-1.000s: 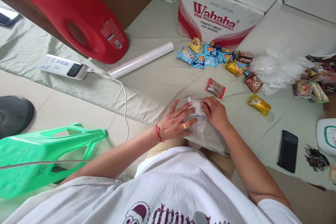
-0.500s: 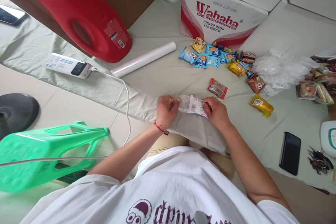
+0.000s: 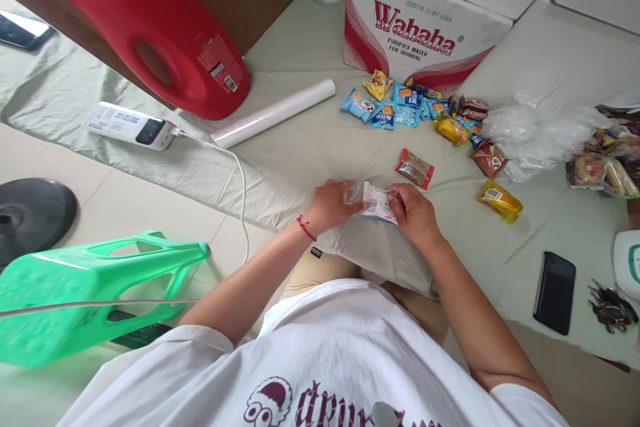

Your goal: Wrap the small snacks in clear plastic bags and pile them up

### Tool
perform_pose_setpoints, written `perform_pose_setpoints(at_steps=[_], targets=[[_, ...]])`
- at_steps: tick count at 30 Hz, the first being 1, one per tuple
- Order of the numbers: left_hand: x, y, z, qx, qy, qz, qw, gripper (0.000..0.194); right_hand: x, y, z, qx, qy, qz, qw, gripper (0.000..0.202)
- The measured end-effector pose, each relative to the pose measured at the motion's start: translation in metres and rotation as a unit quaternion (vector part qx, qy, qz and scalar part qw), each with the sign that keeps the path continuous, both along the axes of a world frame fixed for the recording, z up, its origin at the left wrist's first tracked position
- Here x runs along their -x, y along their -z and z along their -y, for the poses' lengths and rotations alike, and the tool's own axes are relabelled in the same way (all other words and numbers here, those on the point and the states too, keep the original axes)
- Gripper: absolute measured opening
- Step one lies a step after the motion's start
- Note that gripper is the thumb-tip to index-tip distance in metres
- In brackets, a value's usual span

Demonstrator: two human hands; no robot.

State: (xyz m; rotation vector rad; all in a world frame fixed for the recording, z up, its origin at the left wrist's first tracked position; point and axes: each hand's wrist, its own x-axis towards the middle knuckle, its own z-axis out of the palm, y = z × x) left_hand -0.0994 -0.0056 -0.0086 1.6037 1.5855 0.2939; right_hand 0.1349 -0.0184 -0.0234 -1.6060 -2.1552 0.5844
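I see my left hand (image 3: 331, 204) and right hand (image 3: 414, 212) pinch a packet (image 3: 379, 203), fingers closed, near the cloth (image 3: 300, 153) edge, with room toward the roll (image 3: 275, 113).

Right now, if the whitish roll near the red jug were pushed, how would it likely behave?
Pushed across its length, the roll would probably turn, being cylindrical, though creases in the cloth might slow it. It looks fairly stiff, lying straight without a visible bend. Its glossy surface suggests it may be slippery.
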Motion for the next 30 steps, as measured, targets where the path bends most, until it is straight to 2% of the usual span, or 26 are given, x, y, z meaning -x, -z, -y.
perform_pose_setpoints(at_steps=[2, 5, 7, 9, 11, 14, 16, 17, 19, 20, 22, 25, 28, 30], targets=[[0.006, -0.002, -0.006, 0.034, 0.003, 0.058, 0.998, 0.028, 0.001, 0.001, 0.001, -0.036, 0.006, -0.009, 0.999, 0.025], [0.013, -0.004, -0.008, 0.001, -0.052, 0.135, 0.989, 0.022, 0.004, 0.004, 0.003, -0.126, -0.008, -0.024, 0.992, 0.028], [0.015, -0.004, -0.006, -0.005, -0.067, 0.167, 0.984, 0.02, 0.007, 0.007, 0.004, -0.163, -0.031, -0.02, 0.986, 0.03], [0.015, -0.004, -0.004, 0.035, -0.088, 0.205, 0.974, 0.019, 0.009, 0.009, 0.005, -0.159, -0.048, -0.011, 0.986, 0.036], [0.013, -0.002, -0.004, 0.074, -0.139, 0.239, 0.958, 0.022, 0.01, 0.011, 0.005, -0.132, -0.056, -0.006, 0.99, 0.041], [0.006, -0.002, -0.006, 0.071, -0.231, 0.283, 0.928, 0.027, 0.011, 0.01, 0.003, -0.084, -0.058, -0.001, 0.995, 0.044], [-0.005, -0.004, -0.006, 0.058, -0.245, 0.311, 0.916, 0.027, 0.011, 0.007, 0.001, -0.06, -0.058, 0.003, 0.996, 0.043], [-0.013, -0.005, -0.005, 0.053, -0.23, 0.316, 0.919, 0.025, 0.012, 0.006, 0.0, -0.054, -0.056, 0.005, 0.997, 0.042], [-0.03, -0.008, 0.001, 0.024, -0.16, 0.281, 0.946, 0.017, 0.012, 0.002, -0.001, -0.045, -0.051, 0.007, 0.998, 0.042], [-0.038, -0.009, 0.006, -0.008, -0.112, 0.235, 0.966, 0.012, 0.012, 0.001, -0.002, -0.042, -0.045, 0.003, 0.998, 0.042], [-0.052, -0.009, 0.021, -0.103, -0.024, 0.099, 0.989, 0.017, 0.012, 0.0, -0.002, -0.032, -0.032, -0.02, 0.999, 0.045], [-0.063, -0.004, 0.043, -0.209, 0.071, -0.067, 0.973, 0.026, 0.008, 0.002, -0.002, -0.017, -0.016, -0.079, 0.997, 0.044], [-0.063, 0.002, 0.054, -0.226, 0.138, -0.135, 0.955, 0.033, -0.002, 0.003, -0.008, -0.014, -0.006, -0.095, 0.995, 0.03], [-0.062, 0.004, 0.054, -0.217, 0.152, -0.158, 0.951, 0.032, -0.013, 0.002, -0.015, -0.031, 0.025, -0.08, 0.996, 0.029]])
